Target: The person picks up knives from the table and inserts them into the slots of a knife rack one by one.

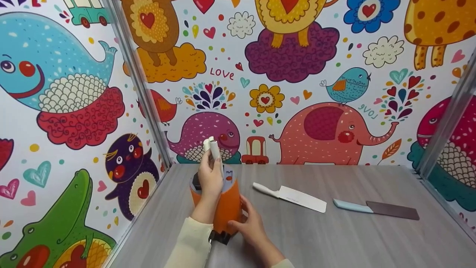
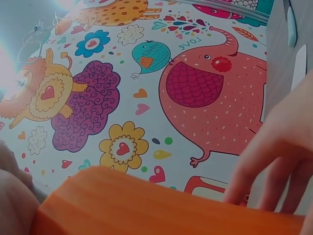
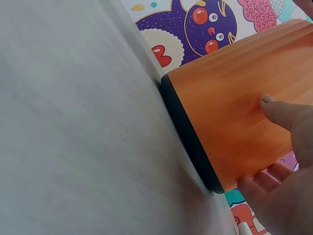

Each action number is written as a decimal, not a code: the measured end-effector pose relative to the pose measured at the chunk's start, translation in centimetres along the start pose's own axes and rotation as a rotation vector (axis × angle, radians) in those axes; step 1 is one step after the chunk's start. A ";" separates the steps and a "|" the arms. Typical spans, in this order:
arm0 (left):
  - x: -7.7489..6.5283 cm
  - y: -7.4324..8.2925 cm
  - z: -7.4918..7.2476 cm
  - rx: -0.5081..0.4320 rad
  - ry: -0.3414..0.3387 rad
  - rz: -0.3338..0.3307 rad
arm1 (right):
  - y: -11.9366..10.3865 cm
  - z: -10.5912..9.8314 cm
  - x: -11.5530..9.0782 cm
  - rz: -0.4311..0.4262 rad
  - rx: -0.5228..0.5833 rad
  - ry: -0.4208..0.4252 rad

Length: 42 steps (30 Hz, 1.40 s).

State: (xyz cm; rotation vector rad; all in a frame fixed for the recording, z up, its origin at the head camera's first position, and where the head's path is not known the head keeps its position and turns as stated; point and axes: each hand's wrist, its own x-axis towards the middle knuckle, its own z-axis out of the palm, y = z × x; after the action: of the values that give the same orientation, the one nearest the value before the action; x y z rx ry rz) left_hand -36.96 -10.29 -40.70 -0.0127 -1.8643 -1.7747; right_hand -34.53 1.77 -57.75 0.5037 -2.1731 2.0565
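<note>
Block (image 1: 229, 204), gripped by right hand (image 1: 253, 225), may be tipped if handle (image 1: 214, 149), held by left hand (image 1: 211, 176), is yanked askew.

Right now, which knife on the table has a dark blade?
The broad, pale blue-handled knife, farther right in the head view: its blade is dark brown. The white-handled knife has a white blade.

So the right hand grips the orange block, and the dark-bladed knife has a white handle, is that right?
Not quite: the dark-bladed knife has a light blue handle, as the head view shows. The right hand does grip the orange block.
</note>
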 end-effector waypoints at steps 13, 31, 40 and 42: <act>-0.8 -0.5 -0.1 -0.084 0.112 0.131 | 0.1 -0.2 0.1 0.026 -0.029 0.008; -4.3 -11.1 -7.1 0.106 0.164 0.509 | 0.1 -0.6 0.0 0.064 -0.014 0.027; -4.5 -13.5 -8.7 0.023 -0.062 0.185 | 0.0 -0.7 0.0 0.034 -0.026 0.008; -4.5 -13.6 -8.7 0.008 -0.095 0.183 | -0.1 -0.8 -0.1 0.050 -0.023 0.007</act>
State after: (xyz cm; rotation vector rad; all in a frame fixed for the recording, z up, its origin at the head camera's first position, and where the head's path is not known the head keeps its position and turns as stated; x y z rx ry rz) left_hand -35.00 -18.37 -55.23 -0.2606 -1.8715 -1.6664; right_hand -34.57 2.52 -57.64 0.4431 -2.2251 2.0520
